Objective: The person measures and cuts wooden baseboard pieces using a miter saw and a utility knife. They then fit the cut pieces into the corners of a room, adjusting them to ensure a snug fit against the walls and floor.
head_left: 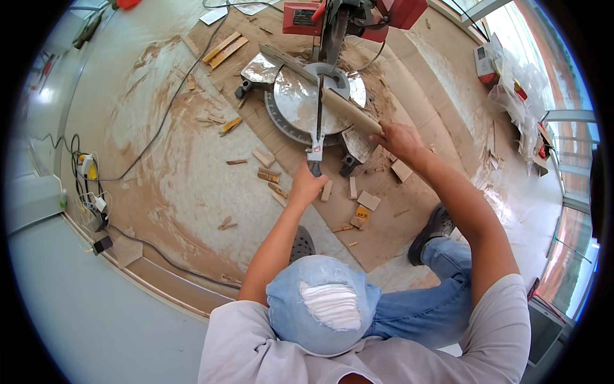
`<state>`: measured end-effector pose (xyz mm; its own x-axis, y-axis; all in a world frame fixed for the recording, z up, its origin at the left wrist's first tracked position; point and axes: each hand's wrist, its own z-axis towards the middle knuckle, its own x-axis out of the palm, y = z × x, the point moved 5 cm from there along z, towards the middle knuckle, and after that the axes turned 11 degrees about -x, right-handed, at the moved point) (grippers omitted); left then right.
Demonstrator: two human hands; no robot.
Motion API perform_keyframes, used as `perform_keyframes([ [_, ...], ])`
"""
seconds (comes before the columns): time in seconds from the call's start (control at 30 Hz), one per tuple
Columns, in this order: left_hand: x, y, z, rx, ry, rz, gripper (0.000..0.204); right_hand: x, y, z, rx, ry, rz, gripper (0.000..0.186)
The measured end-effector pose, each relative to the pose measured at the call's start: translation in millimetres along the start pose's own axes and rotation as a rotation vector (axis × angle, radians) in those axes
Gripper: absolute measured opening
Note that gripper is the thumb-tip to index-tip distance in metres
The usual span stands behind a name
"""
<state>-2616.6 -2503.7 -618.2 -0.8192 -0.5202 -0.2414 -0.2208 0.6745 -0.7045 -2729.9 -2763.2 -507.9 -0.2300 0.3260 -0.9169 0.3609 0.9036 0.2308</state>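
Observation:
A miter saw point(295, 105) with a round silver table sits on cardboard on the floor before me. My left hand point(308, 184) is closed round the black front handle point(314, 168) of its table. With its fingers wrapped on the near end, my right hand point(398, 139) holds a short wooden board point(350, 112). This board lies slantwise over the right half of the table, its far end by the central slot. Above, the red saw head point(302, 19) stands raised, and the blade is partly hidden.
Wood offcuts point(368, 200) and sawdust lie scattered between my feet and the saw. A black cable point(171, 102) curves along the left to power strips and plugs point(93, 185). Two wooden strips point(225, 50) rest beyond the table, and plastic bags point(521, 96) lie by the windows at right.

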Motion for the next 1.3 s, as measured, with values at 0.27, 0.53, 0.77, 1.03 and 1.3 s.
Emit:
perform_keyframes([
  [0.27, 17, 15, 13, 0.007, 0.027, 0.007, 0.062, -12, -1, 1, 0.087, -0.047, 0.099, 0.043],
  [0.53, 34, 4, 4, 0.081, 0.106, 0.017, 0.064, 5, -24, 4, 0.077, -0.113, 0.019, 0.041],
  [0.77, -59, -2, -2, -0.006, 0.102, -0.085, 0.062, 3, -15, 3, -0.036, -0.313, -0.083, 0.034],
  [1.03, -221, -319, -73, 0.771, -0.407, -0.081, 0.034, 4, -22, 6, 0.038, -0.176, 0.006, 0.032],
  [1.3, -119, -565, -97, 1.143, -0.438, 0.661, 0.041, -2, -13, 10, -0.003, -0.314, 0.023, 0.027],
])
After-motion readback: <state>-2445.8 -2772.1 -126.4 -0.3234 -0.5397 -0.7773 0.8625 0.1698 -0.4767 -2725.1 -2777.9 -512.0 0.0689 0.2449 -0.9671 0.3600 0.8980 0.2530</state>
